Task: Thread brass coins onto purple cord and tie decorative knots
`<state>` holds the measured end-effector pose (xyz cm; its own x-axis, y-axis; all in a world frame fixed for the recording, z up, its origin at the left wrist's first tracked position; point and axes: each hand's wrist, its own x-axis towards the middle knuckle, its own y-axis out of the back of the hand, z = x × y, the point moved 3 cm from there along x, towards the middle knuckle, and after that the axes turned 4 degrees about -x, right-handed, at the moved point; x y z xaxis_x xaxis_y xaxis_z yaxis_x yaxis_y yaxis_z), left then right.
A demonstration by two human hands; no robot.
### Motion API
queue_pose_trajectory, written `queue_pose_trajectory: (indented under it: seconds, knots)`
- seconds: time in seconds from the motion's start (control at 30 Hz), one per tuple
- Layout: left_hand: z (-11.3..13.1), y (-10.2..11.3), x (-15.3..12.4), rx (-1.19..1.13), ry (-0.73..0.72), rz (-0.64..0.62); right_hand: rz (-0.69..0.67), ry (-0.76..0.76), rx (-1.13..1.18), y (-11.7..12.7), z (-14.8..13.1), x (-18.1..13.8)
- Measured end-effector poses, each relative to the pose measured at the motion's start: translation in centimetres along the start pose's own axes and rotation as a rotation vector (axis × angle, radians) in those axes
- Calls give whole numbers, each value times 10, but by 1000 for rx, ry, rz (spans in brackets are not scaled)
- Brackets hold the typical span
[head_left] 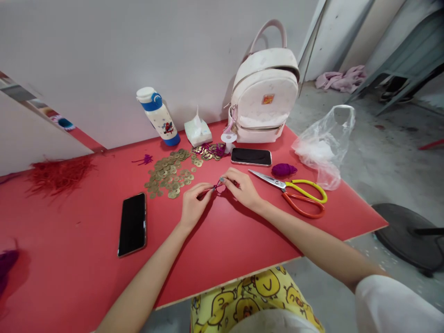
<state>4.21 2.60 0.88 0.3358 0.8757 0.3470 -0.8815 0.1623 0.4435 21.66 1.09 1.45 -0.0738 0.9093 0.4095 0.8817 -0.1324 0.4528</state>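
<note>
Both my hands rest on the red table (225, 240) near its middle. My left hand (193, 202) and my right hand (242, 187) each pinch an end of a short purple thread (218, 185) stretched between them, fingers closed. A heap of brass coins (169, 175) lies just beyond my left hand. More coins tangled with purple thread (209, 151) lie behind them.
Scissors with yellow and orange handles (294, 194) lie right of my right hand, beside a purple thread ball (283, 169). Two phones (132, 224) (251, 156), a bottle (159, 115), tissues (197, 132), a white backpack (263, 97), a plastic bag (324, 143) and red threads (58, 175) are also on the table.
</note>
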Motion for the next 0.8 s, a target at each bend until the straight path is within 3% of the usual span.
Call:
queue_pose_trajectory:
  seconds: [0.43, 0.6, 0.8]
  knots:
    - [-1, 3, 0, -54, 58, 79, -12, 14, 46, 2, 1, 1]
    - [2, 3, 0, -82, 31, 58, -95, -15, 34, -5, 8, 0]
    - [1, 2, -1, -101, 39, 45, -79, -17, 97, -7, 8, -1]
